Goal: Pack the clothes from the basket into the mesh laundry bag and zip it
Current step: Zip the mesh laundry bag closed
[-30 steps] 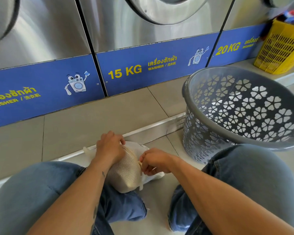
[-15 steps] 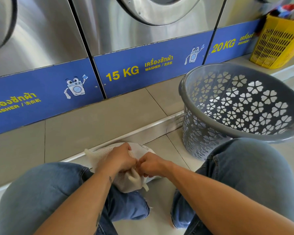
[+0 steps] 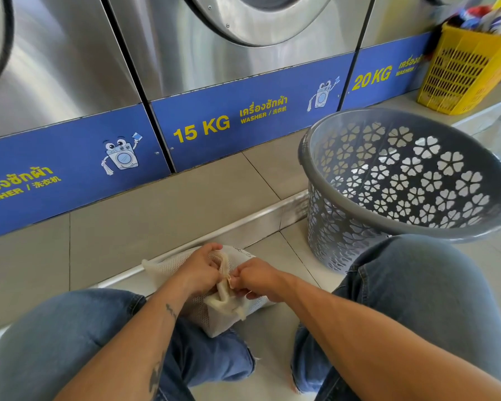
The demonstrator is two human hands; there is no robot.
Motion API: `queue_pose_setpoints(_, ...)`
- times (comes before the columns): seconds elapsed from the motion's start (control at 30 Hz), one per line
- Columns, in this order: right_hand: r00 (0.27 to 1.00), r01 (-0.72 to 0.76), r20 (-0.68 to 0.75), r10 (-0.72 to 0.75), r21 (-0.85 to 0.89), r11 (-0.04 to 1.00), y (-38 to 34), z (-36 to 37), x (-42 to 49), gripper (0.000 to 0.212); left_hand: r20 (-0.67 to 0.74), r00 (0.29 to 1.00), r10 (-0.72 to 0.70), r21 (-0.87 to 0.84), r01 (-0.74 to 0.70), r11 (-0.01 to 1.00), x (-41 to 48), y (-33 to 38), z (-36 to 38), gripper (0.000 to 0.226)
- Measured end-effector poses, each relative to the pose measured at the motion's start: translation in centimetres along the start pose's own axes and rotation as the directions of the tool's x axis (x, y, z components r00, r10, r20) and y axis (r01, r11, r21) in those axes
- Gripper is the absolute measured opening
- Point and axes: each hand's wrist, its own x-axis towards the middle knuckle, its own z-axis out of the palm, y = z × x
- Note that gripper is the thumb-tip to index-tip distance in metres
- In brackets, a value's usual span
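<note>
A cream mesh laundry bag (image 3: 223, 311) lies stuffed on the floor between my knees. My left hand (image 3: 198, 270) presses on its top and grips the fabric edge. Facing it, my right hand (image 3: 255, 280) pinches the bag's edge at the zip end, fingertips almost touching the left hand. The zip itself is hidden by my fingers. To the right stands the grey plastic basket (image 3: 324, 157) with flower cut-outs; no clothes show inside it.
Steel washers with blue 15 KG and 20 KG panels (image 3: 243, 117) stand on a raised tiled step (image 3: 162, 215) edged with a metal strip. A yellow basket (image 3: 460, 70) of items sits at the far right. My jeans-clad knees flank the bag.
My hands have come together on the bag's near edge. The left hand slid from the bag's top toward the right hand, and the bag is bunched between them. The camera view shifted slightly.
</note>
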Motion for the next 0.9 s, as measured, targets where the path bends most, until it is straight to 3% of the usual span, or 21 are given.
queue_pose_setpoints(0.33, 0.997, 0.037, -0.066, -0.034, 0.047, 0.998, 0.0, -0.1, 0.3, 0.022, -0.031, 0.999, 0.037, -0.002, -0.037, 0.999, -0.1, -0.2, 0.3, 0.073)
queue_pose_setpoints(0.57, 0.999, 0.03, -0.044, -0.03, -0.003, 1.0, 0.1, 0.4, 0.2, 0.019, -0.129, 0.991, 0.04, -0.029, -0.044, 0.999, 0.1, -0.1, 0.6, 0.031)
queue_pose_setpoints(0.7, 0.997, 0.024, -0.077, -0.026, -0.028, 0.999, 0.1, 0.9, 0.2, 0.013, -0.203, 0.978, 0.055, 0.032, -0.05, 0.998, 0.2, -0.1, 0.7, 0.03)
queue_pose_setpoints(0.9, 0.996, 0.023, -0.08, -0.03, -0.078, 0.997, 0.7, 1.7, -0.1, 0.02, -0.259, 0.965, 0.034, 0.019, -0.03, 0.999, 0.3, -0.3, 0.5, 0.03)
